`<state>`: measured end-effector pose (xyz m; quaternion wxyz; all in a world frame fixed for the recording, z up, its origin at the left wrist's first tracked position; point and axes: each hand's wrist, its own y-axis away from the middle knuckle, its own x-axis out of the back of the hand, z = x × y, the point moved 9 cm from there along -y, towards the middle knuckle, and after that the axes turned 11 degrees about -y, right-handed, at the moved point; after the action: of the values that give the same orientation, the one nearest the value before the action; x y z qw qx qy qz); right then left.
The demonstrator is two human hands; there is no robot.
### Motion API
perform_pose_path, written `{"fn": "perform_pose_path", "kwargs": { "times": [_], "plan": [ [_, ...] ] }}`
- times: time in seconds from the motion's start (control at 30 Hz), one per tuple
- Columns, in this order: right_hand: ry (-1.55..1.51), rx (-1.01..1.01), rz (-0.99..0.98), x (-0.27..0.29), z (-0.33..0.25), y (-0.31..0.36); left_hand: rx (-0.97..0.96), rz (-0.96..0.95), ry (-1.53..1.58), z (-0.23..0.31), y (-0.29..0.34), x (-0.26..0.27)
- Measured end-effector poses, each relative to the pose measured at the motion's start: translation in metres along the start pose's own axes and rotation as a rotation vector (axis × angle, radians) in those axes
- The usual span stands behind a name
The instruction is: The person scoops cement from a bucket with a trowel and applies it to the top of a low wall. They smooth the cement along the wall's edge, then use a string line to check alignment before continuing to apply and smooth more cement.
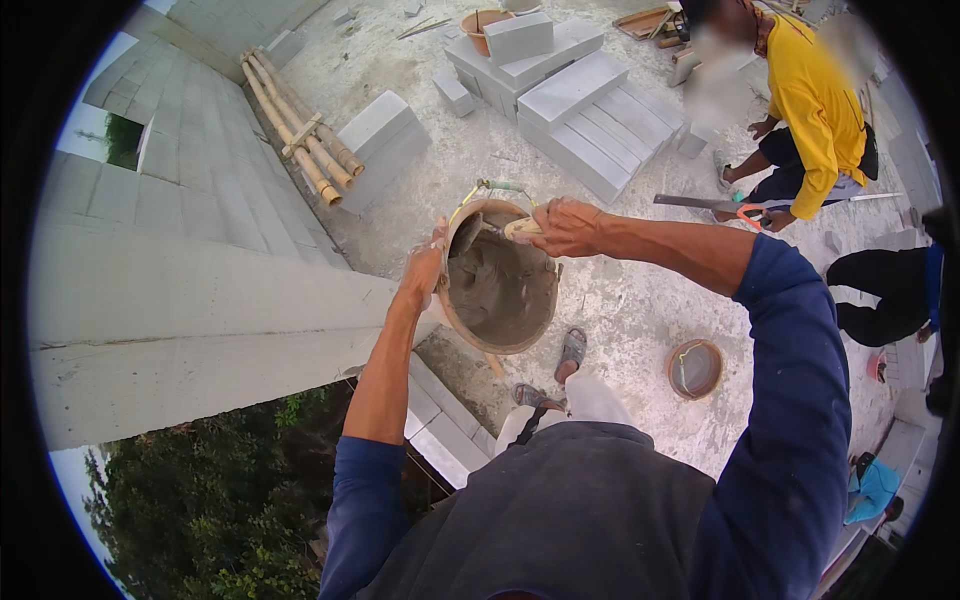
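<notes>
A brown bucket (545,330) of wet grey mortar (495,300) is held up in front of me, beside the top of the block wall. My left hand (427,262) grips its left rim. In my right hand (570,228) is the pale handle of a trowel (522,231), fingers wrapped round it. The trowel's mortar-smeared blade reaches down inside the bucket, near the left inner side. A thin wire handle with a green sleeve (500,185) arches over the bucket's far rim.
A pale block wall (200,330) runs along my left, with a drop to trees (200,490) beyond. Blocks (600,120) are stacked ahead; bamboo poles (305,130) lie by the wall. A co-worker in yellow (815,110) holds a handsaw (700,203). Another bucket (694,369) stands right.
</notes>
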<state>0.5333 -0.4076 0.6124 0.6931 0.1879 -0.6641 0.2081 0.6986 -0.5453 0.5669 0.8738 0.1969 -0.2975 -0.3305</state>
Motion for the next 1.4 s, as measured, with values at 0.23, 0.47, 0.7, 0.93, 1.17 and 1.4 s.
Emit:
{"fn": "perform_pose_path", "kwargs": {
  "times": [0.23, 0.47, 0.7, 0.93, 1.17, 1.4],
  "plan": [
    [-0.594, -0.852, -0.094, 0.001, 0.027, 0.089, -0.291, 0.283, -0.111, 0.12, 0.05, -0.02],
    [-0.557, -0.967, -0.123, 0.026, -0.013, 0.177, -0.33, 0.205, -0.254, 0.152, -0.004, -0.102],
    [0.071, -0.866, -0.108, 0.084, 0.017, 0.214, -0.544, 0.062, -0.334, 0.177, -0.039, -0.188],
    [-0.459, -1.383, -0.226, 0.054, 0.002, 0.259, -0.586, -0.168, -0.406, 0.224, -0.028, -0.216],
    [-0.788, -1.662, 0.016, 0.035, -0.053, 0.252, -0.606, -0.237, -0.409, 0.225, -0.014, -0.25],
    [-1.247, -1.802, 0.156, 0.017, -0.104, 0.265, -0.597, -0.355, -0.421, 0.216, -0.019, -0.288]
  ]
}}
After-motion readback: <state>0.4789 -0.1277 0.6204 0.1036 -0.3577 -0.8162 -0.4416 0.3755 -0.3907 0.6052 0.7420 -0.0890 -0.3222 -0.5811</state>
